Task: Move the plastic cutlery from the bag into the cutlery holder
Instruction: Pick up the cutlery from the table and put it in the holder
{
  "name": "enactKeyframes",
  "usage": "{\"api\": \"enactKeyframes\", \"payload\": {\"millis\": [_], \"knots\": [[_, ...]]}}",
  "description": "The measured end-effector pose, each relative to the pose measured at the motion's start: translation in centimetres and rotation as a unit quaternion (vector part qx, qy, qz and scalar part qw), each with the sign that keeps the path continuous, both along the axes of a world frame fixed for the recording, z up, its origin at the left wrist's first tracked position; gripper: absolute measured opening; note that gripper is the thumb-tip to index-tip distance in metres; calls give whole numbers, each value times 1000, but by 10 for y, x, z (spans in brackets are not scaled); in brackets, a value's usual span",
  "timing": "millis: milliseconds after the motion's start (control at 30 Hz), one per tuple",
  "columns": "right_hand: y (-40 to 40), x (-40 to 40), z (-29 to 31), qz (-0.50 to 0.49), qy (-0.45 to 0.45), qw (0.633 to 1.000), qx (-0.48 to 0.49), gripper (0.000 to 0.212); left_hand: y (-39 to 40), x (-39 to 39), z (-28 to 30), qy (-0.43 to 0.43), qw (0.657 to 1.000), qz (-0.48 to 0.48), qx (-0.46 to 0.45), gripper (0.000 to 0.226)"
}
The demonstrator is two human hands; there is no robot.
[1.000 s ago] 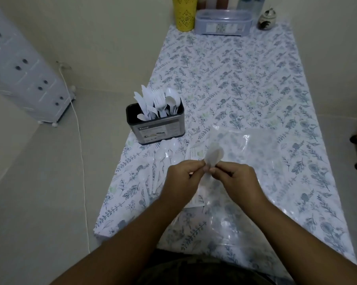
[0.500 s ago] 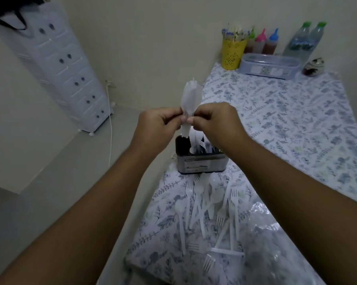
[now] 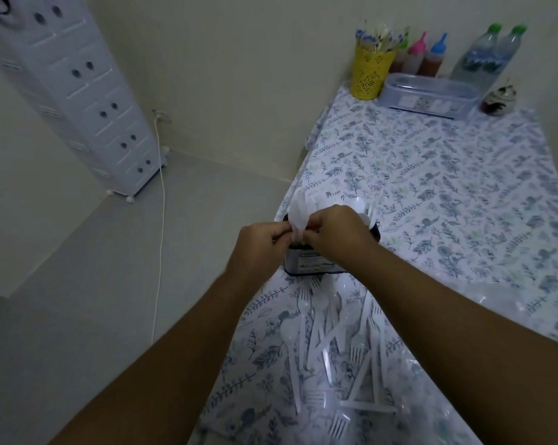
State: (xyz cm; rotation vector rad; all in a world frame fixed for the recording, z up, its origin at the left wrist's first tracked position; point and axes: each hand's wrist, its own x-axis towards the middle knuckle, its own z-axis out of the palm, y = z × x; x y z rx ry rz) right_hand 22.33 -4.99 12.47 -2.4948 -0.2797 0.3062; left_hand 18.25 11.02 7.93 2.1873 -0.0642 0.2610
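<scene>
My left hand point(image 3: 261, 244) and right hand point(image 3: 335, 232) pinch a white plastic spoon point(image 3: 298, 213) upright over the dark metal cutlery holder point(image 3: 306, 266), ready for dropping handle-first.

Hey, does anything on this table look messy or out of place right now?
Yes. Loose plastic forks and spoons lie crisscrossed on the tablecloth in front of the cutlery holder, not inside it.
</scene>
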Motion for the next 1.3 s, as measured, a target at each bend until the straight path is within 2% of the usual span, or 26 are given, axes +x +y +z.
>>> {"api": "enactKeyframes", "payload": {"millis": [133, 367, 467, 633, 767, 867, 1033, 1167, 1233, 1300], "knots": [[-2, -3, 10, -22, -4, 1000, -12, 27, 3, 1, 4, -31, 998, -11, 51, 18], [-15, -16, 17, -80, -22, 995, 50, 30, 1, -4, 13, -88, 982, 35, 164, 24], [-34, -38, 15, -92, -40, 992, 80, 27, -3, -30, 6, -92, 986, 80, 117, 19], [-72, -90, -17, -106, -14, 991, 83, 22, -25, -86, -40, 49, 991, 100, 78, 5], [-92, -126, -45, -109, 44, 990, 80, 20, -46, -104, -83, 185, 974, 110, 64, 11], [-103, -147, -62, -106, 75, 988, 81, 19, -60, -90, -97, 235, 960, 138, 63, 26], [-120, -172, -76, -108, 108, 985, 86, 15, -72, -59, -91, 266, 945, 185, 44, 21], [-126, -179, -79, -118, 115, 981, 101, 18, -77, -78, -62, 206, 950, 235, -21, 13], [-120, -179, -78, -121, 119, 976, 135, 28, -87, -100, -42, 150, 958, 234, -63, 13], [-111, -179, -74, -84, 131, 976, 151, 50, -105, -123, -31, 150, 956, 219, -128, 13]]}}
